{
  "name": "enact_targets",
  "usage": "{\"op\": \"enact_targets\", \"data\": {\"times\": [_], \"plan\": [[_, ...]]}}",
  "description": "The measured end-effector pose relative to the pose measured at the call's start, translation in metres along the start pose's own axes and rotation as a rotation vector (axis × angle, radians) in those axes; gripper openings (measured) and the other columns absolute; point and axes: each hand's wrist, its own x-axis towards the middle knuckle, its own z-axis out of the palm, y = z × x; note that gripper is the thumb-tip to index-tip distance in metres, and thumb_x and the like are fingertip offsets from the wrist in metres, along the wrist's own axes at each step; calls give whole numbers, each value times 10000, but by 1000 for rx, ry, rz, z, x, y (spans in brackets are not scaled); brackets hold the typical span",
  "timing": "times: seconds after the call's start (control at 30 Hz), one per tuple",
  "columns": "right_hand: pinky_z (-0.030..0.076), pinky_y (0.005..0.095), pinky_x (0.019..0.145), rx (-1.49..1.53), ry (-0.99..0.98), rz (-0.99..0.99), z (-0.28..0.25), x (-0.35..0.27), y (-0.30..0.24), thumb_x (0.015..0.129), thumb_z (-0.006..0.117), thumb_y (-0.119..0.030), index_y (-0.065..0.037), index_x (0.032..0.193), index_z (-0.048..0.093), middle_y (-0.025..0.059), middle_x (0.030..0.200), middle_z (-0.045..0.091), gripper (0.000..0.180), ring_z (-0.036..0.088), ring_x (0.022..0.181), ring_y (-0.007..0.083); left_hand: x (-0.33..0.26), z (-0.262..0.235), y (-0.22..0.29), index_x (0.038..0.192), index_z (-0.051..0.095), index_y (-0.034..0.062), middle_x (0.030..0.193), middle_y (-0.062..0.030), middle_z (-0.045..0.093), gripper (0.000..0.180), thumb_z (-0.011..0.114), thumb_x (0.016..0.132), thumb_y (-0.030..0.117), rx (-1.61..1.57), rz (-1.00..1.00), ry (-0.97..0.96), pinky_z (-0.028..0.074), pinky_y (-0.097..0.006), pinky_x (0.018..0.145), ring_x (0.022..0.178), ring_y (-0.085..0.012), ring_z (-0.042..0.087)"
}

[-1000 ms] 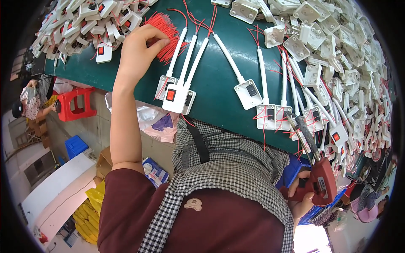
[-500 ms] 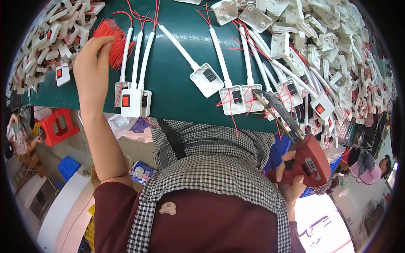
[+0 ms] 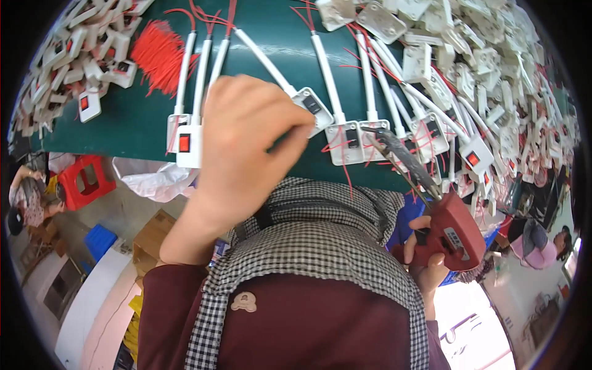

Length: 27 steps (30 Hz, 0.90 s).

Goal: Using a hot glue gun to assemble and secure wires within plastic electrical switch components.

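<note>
My left hand (image 3: 243,139), slightly blurred, is over the workbench with thumb and forefinger pinched together beside a white switch housing (image 3: 318,106) with a black switch back in it. Whatever may lie between those fingertips is too small to make out. Closed round the grip of a dark red soldering gun (image 3: 457,237) is my right hand (image 3: 425,265). The gun's dark tip and thin metal tube slant up and left, near a housing (image 3: 374,154) with thin red wires. Left of my left hand lies a housing with a red rocker switch (image 3: 190,148). White cables run from the housings.
A bundle of short red wires (image 3: 161,58) lies on the green bench (image 3: 111,132) at the left. Finished-looking switches (image 3: 71,46) are heaped at the far left, white plastic shells (image 3: 468,55) at the right. A red stool (image 3: 86,184) stands below, near another person (image 3: 29,197).
My left hand has moved right and nearer, from beside the red wire bundle to the middle housing. My right hand and the soldering gun have hardly moved.
</note>
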Motion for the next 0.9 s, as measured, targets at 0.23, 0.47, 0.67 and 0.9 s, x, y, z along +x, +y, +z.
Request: {"op": "enact_targets", "data": {"times": [0.23, 0.47, 0.67, 0.9], "plan": [[419, 231, 495, 38, -83, 84, -10, -10, -2, 729, 703, -539, 45, 1236, 420, 204, 1059, 582, 824, 527, 567, 143, -6, 39, 14, 756, 599, 71, 897, -34, 615, 168, 693, 638, -3, -118, -31, -28, 393, -340, 804, 914, -238, 540], [431, 237, 489, 92, -138, 103, -17, -11, 0, 739, 714, -503, 17, 1263, 413, 209, 1043, 566, 797, 521, 587, 156, -8, 47, 23, 769, 579, 67, 982, -39, 618, 189, 696, 637, -2, -51, -42, -76, 392, -359, 849, 966, -247, 530], [431, 239, 500, 104, -136, 91, -19, -11, 2, 747, 702, -509, 14, 1271, 407, 205, 1051, 565, 797, 518, 583, 158, -15, 31, 23, 863, 593, 41, 862, -65, 586, 228, 666, 650, 9, -46, 55, -31, 453, -333, 679, 779, -224, 580], [429, 241, 513, 95, -155, 77, -20, -13, 2, 764, 690, -499, 8, 1281, 404, 210, 1081, 565, 779, 519, 595, 158, -19, 40, 23, 863, 592, 23, 825, -70, 578, 228, 655, 645, 0, -134, 24, -55, 458, -328, 645, 741, -227, 586]]}}
